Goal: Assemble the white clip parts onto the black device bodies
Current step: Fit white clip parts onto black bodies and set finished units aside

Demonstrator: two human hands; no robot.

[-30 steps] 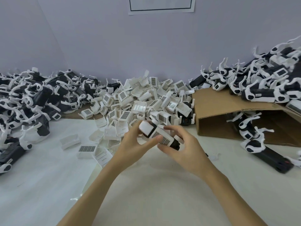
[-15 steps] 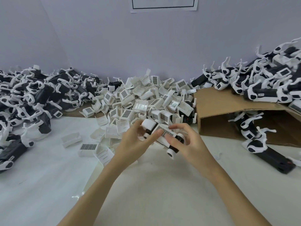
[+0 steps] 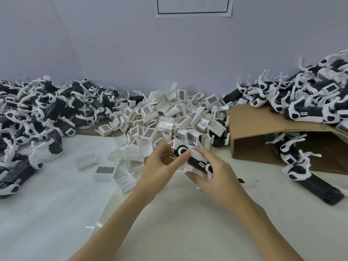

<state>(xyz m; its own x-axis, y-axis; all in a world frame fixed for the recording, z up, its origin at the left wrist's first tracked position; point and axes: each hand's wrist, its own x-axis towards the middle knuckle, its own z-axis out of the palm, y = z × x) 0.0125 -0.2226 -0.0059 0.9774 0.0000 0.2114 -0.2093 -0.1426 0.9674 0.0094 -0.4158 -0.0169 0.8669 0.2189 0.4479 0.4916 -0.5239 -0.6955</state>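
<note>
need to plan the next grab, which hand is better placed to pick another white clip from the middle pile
Left, probably. The left hand only pinches the device at its end nearest the clip pile; the right hand cradles the body.

You've got a black device body [image 3: 195, 162], smooth semi-gloss plastic with white plastic fittings. White clip parts [image 3: 165, 117] at frame centre: matt moulded plastic. Cardboard box [image 3: 263, 121], right: rough brown corrugated board. Table cover [image 3: 56, 213], lower left: matt white sheet.
</note>
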